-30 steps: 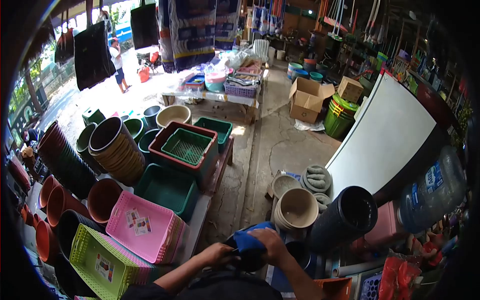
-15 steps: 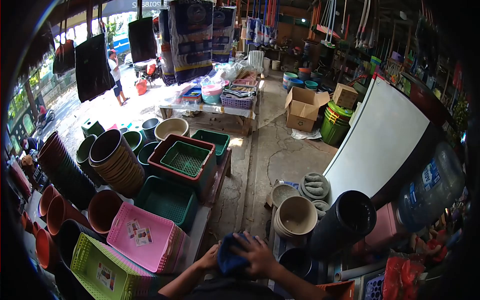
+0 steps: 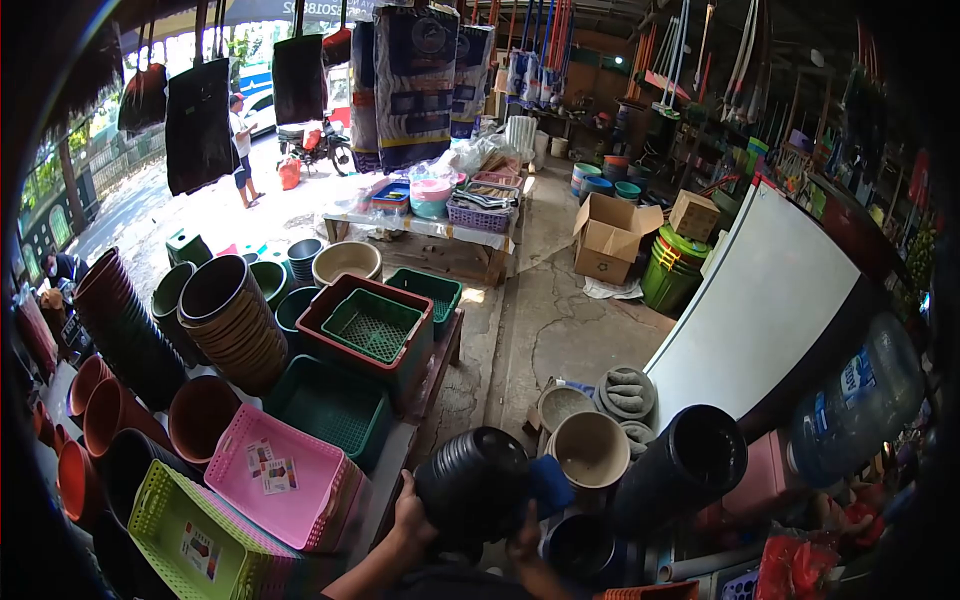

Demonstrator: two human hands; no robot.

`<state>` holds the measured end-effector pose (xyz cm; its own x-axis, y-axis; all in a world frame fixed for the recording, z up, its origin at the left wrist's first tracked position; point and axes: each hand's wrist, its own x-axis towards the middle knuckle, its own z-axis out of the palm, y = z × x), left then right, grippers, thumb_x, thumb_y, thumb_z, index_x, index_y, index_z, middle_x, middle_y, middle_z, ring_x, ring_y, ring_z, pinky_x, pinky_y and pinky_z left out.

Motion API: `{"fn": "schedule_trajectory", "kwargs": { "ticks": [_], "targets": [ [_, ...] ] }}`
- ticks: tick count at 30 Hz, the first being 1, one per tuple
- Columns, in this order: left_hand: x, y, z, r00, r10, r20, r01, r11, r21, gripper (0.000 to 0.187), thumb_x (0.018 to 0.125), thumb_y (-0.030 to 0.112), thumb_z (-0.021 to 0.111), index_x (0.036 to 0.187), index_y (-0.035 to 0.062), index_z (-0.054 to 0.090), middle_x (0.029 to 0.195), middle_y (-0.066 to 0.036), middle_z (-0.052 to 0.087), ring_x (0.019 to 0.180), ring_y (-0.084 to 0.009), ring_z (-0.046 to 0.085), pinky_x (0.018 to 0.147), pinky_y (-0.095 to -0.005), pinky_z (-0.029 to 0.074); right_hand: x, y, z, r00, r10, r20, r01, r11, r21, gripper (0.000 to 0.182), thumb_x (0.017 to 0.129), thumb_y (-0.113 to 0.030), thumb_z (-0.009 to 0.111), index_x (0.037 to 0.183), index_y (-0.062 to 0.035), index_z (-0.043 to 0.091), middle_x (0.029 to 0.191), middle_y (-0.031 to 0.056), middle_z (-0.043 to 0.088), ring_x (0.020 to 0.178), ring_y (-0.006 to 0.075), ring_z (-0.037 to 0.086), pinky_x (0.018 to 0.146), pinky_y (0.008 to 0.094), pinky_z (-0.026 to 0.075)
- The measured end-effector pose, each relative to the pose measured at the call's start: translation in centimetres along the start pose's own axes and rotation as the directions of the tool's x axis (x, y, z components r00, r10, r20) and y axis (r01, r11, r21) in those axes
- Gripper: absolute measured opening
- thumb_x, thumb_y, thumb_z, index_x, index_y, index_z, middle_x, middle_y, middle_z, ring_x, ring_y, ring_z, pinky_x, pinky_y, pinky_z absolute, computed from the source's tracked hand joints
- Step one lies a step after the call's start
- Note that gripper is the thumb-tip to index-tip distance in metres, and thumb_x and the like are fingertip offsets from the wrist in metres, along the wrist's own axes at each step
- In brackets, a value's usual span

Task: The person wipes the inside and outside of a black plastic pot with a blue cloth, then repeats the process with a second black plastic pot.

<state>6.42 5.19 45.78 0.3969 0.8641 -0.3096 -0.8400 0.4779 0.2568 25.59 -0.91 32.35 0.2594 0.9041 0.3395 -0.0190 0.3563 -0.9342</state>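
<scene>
A stack of black pots or bowls [image 3: 470,485] is held low in front of me, tilted on its side. My left hand [image 3: 412,515] is wrapped round its left side. A blue cloth [image 3: 549,487] is in my right hand [image 3: 524,535], at the right side of the stack. Just right of the cloth stand nested beige pots [image 3: 590,450], with a dark bucket [image 3: 578,545] below them.
Pink baskets [image 3: 285,475], green baskets [image 3: 200,535] and a dark green basket [image 3: 335,410] lie to the left. A tall black bucket stack [image 3: 690,460] and a water bottle [image 3: 860,390] stand right. Beyond are a cardboard box [image 3: 610,235] and a person [image 3: 243,150].
The black stack has come into my hands, where before only the blue cloth was held. My right hand and the cloth have moved right and my left hand grips the stack.
</scene>
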Motion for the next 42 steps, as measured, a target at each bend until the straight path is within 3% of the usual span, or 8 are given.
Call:
{"fn": "schedule_trajectory", "kwargs": {
  "ticks": [14, 18, 25, 28, 34, 36, 40, 42],
  "targets": [
    [-0.5, -0.2, -1.1, 0.946, -0.219, 0.239, -0.104, 0.492, 0.864, 0.039, 0.099, 0.031, 0.049, 0.119, -0.0022, 0.053, 0.105, -0.005, 0.063, 0.088, -0.0112, 0.06, 0.078, -0.0281, 0.05, 11.5, -12.6, 2.4, 0.844, 0.076, 0.531, 0.376, 0.62, -0.688, 0.058, 0.085, -0.04, 0.059, 0.137, -0.0167, 0.048, 0.139, 0.0125, 0.048, 0.13, 0.0282, 0.045, 0.106, 0.0435, 0.032],
    [-2.0, 0.9, -0.1, 0.961, -0.269, 0.06, 0.086, 0.5, 0.862, 0.035, 0.097, 0.026, 0.054, 0.114, -0.0041, 0.056, 0.105, -0.008, 0.064, 0.091, -0.0141, 0.061, 0.081, -0.0288, 0.05, 13.3, -8.5, -3.6, 0.387, 0.793, 0.47, -0.868, 0.485, -0.105, 0.054, 0.092, -0.046, 0.054, 0.121, -0.0007, 0.059, 0.1, 0.0127, 0.068, 0.089, 0.0196, 0.066, 0.08, 0.0289, 0.051],
    [0.1, -0.9, -2.1, 0.998, 0.052, -0.036, -0.028, 0.873, 0.487, 0.037, 0.095, 0.031, 0.058, 0.111, -0.0029, 0.055, 0.103, -0.014, 0.064, 0.092, -0.0247, 0.065, 0.085, -0.0396, 0.054, 3.0, 2.3, -5.8, 0.72, 0.685, 0.115, -0.592, 0.518, 0.617, 0.046, 0.095, -0.031, 0.049, 0.123, 0.0059, 0.053, 0.116, 0.0175, 0.063, 0.107, 0.0269, 0.061, 0.099, 0.0371, 0.044],
    [0.4, -2.6, 0.1, 0.99, 0.107, -0.09, -0.055, 0.89, 0.452, 0.035, 0.096, 0.03, 0.055, 0.112, -0.002, 0.054, 0.103, -0.013, 0.064, 0.091, -0.0237, 0.065, 0.085, -0.0385, 0.054, 1.3, -0.1, -0.3, 0.935, -0.244, -0.259, 0.057, 0.821, -0.567, 0.044, 0.097, -0.022, 0.041, 0.13, 0.0075, 0.046, 0.125, 0.0218, 0.056, 0.115, 0.0372, 0.054, 0.104, 0.0389, 0.037],
    [1.9, -4.3, -1.5, 0.994, -0.064, 0.084, -0.04, 0.506, 0.862, 0.027, 0.094, 0.023, 0.06, 0.106, -0.0013, 0.06, 0.096, -0.006, 0.066, 0.085, -0.0122, 0.062, 0.076, -0.028, 0.051, 7.5, -12.9, -0.4, 0.971, -0.137, 0.196, 0.236, 0.416, -0.878, 0.054, 0.089, -0.026, 0.054, 0.132, 0.0043, 0.043, 0.124, 0.024, 0.055, 0.115, 0.0388, 0.054, 0.098, 0.04, 0.042],
    [1.7, -3.9, -0.1, 0.975, -0.208, 0.076, 0.035, 0.485, 0.874, 0.026, 0.092, 0.021, 0.064, 0.105, -0.0012, 0.061, 0.096, -0.006, 0.066, 0.085, -0.0117, 0.062, 0.076, -0.027, 0.051, 8.3, -8.7, -4.1, 0.781, 0.616, -0.104, -0.612, 0.72, -0.327, 0.053, 0.086, -0.03, 0.059, 0.127, 0.0028, 0.051, 0.116, 0.0196, 0.061, 0.108, 0.0349, 0.059, 0.096, 0.0381, 0.044],
    [1.4, -3.8, 1.7, 0.963, -0.255, 0.089, 0.081, 0.587, 0.806, 0.03, 0.087, 0.019, 0.07, 0.107, -0.0019, 0.061, 0.099, -0.007, 0.066, 0.088, -0.0144, 0.063, 0.082, -0.0289, 0.051, 3.7, -5.8, -9.1, 0.993, 0.119, -0.005, -0.114, 0.935, -0.337, 0.052, 0.091, -0.035, 0.056, 0.125, 0.0034, 0.053, 0.104, 0.0146, 0.066, 0.095, 0.0204, 0.063, 0.09, 0.0311, 0.046],
    [1.9, -4.2, 1.3, 0.966, -0.235, 0.107, 0.059, 0.604, 0.795, 0.03, 0.087, 0.018, 0.069, 0.108, -0.0023, 0.06, 0.1, -0.009, 0.066, 0.09, -0.0158, 0.064, 0.082, -0.0305, 0.052, 2.8, -8.9, -6.4, 0.452, 0.83, -0.326, -0.663, 0.557, 0.5, 0.053, 0.093, -0.036, 0.056, 0.125, 0.0059, 0.052, 0.113, 0.0145, 0.063, 0.102, 0.0206, 0.06, 0.094, 0.0323, 0.043]
  ]
}}
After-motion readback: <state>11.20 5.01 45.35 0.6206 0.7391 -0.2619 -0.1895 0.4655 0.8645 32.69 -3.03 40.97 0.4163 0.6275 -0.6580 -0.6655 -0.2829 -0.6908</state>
